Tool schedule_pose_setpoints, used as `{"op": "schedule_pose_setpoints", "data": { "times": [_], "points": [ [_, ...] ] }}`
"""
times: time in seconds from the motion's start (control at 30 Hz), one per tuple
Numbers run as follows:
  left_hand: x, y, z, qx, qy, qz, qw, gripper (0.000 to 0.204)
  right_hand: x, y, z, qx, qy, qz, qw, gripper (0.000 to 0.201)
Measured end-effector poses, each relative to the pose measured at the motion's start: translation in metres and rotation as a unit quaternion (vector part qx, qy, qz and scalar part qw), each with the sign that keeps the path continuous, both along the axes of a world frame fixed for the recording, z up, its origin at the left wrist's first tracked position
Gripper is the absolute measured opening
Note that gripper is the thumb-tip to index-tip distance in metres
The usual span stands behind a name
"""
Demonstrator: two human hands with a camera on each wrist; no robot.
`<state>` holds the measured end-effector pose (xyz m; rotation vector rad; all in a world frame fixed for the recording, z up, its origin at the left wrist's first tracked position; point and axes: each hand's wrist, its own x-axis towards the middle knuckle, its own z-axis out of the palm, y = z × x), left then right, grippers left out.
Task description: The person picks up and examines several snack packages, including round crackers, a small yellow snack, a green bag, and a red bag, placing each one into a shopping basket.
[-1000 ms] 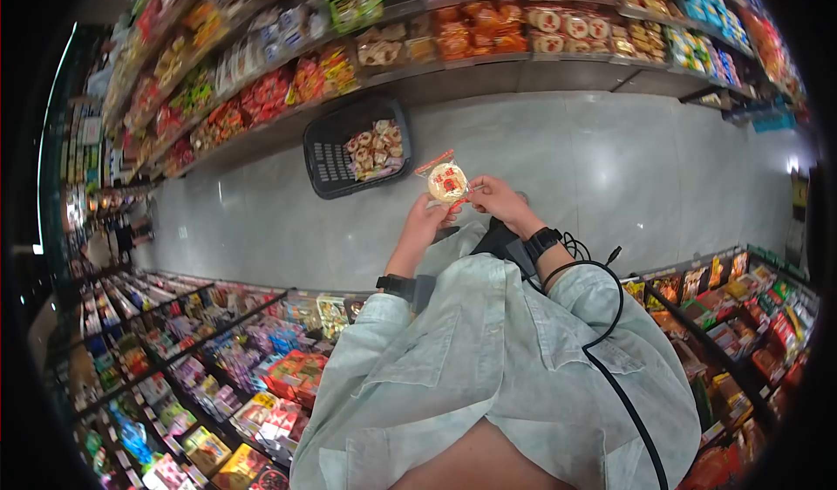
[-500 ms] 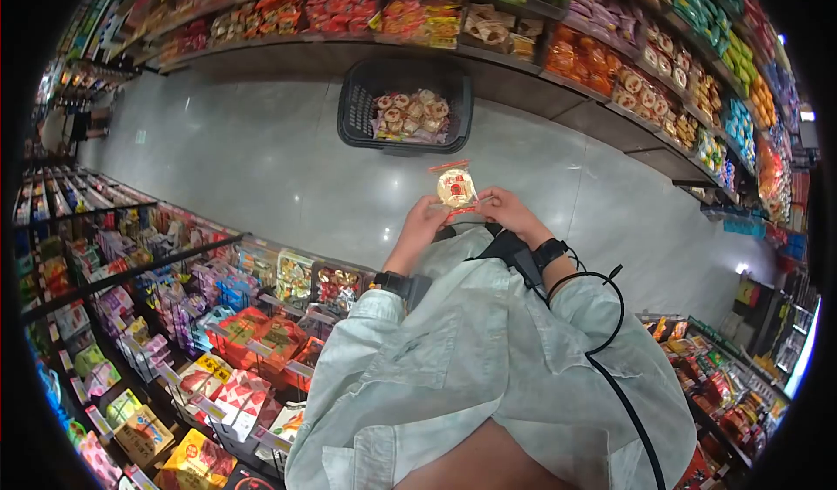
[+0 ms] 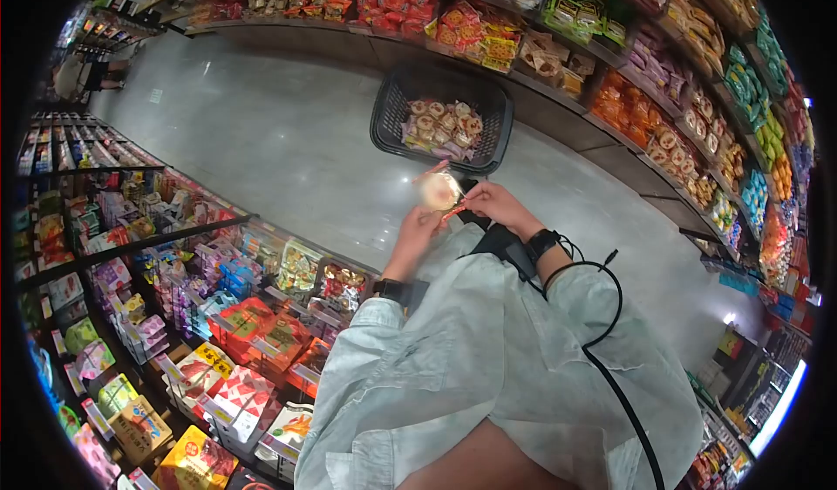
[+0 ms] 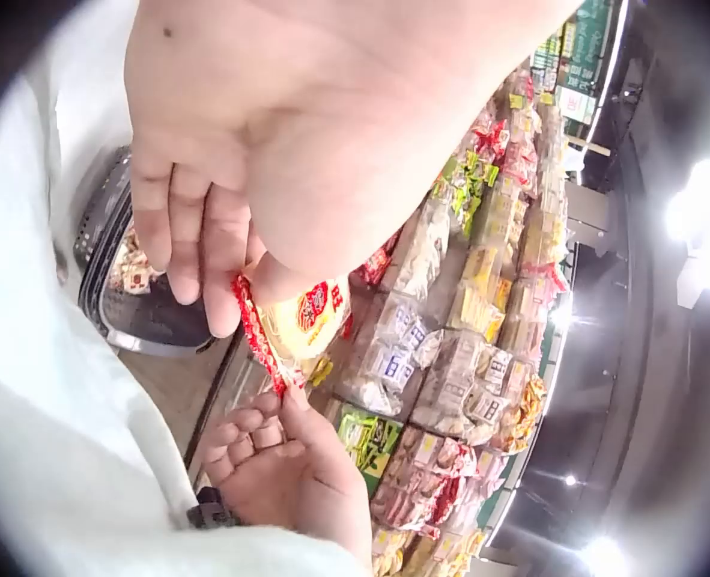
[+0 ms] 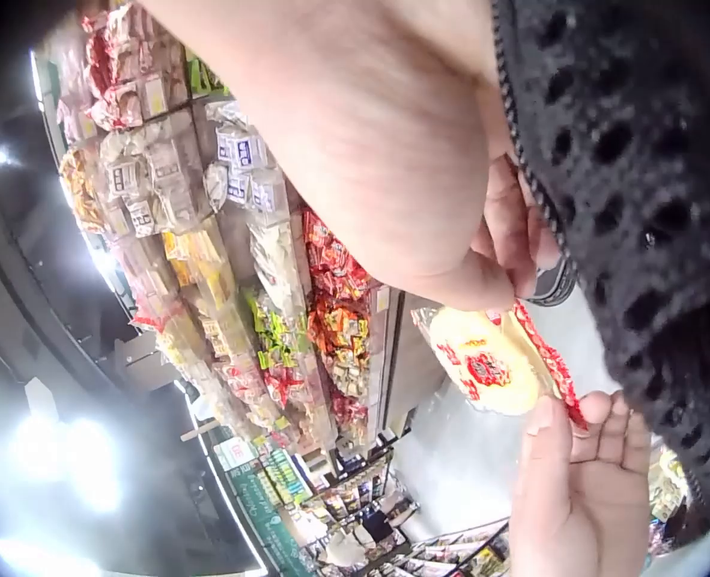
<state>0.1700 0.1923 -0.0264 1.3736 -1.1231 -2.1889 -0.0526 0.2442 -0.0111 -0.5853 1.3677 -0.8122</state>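
Observation:
A round pale cracker in a clear wrapper [image 3: 438,191] with red print and red edge strips is held up in front of the body, blurred in the head view. My left hand [image 3: 418,231] pinches one end of the lower red strip. At the other end, the thumb and fingers of my right hand [image 3: 499,206] pinch the same strip. In the left wrist view the strip [image 4: 259,337] runs between both hands. The right wrist view shows the wrapped cracker [image 5: 487,361] whole, its red lettering facing the camera.
A dark plastic basket [image 3: 381,124] with several wrapped crackers [image 3: 445,126] stands on the grey floor [image 3: 261,132] beyond the hands. Shelves of bagged snacks [image 3: 623,106] curve along the far side. Boxed goods [image 3: 240,398] fill racks at left. A black cable [image 3: 621,316] hangs over the right sleeve.
The head view has turned, so the basket and far shelves now sit further right. The wrapped cracker has tilted, and its print shows less plainly. Both hands keep hold of its strip.

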Motion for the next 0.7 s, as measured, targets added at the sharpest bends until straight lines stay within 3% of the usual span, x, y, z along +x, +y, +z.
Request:
{"op": "schedule_pose_setpoints", "data": {
  "times": [0.07, 0.17, 0.3, 0.47, 0.7],
  "points": [
    [-0.002, -0.026, 0.017, 0.003, -0.011, -0.005, 1.0, 0.02, -0.007, -0.037, 0.002, -0.017, -0.014, 0.022, 1.0, 0.014],
    [0.0, -0.059, 0.005, -0.048, -0.081, -0.003, 0.996, 0.021, -0.012, -0.081, -0.008, -0.064, -0.009, 0.041, 0.997, 0.013],
    [-0.027, -0.088, 0.018, -0.022, -0.104, 0.002, 0.994, 0.022, -0.033, -0.112, -0.016, -0.075, -0.011, 0.054, 0.996, 0.015],
    [-0.06, -0.127, 0.011, -0.04, -0.114, -0.06, 0.991, 0.026, -0.064, -0.135, -0.018, -0.063, -0.035, -0.029, 0.997, 0.021],
    [-0.078, -0.194, 0.026, 0.013, -0.149, -0.046, 0.988, 0.037, -0.086, -0.158, 0.002, 0.003, -0.012, -0.137, 0.991, 0.024]
  ]
}}
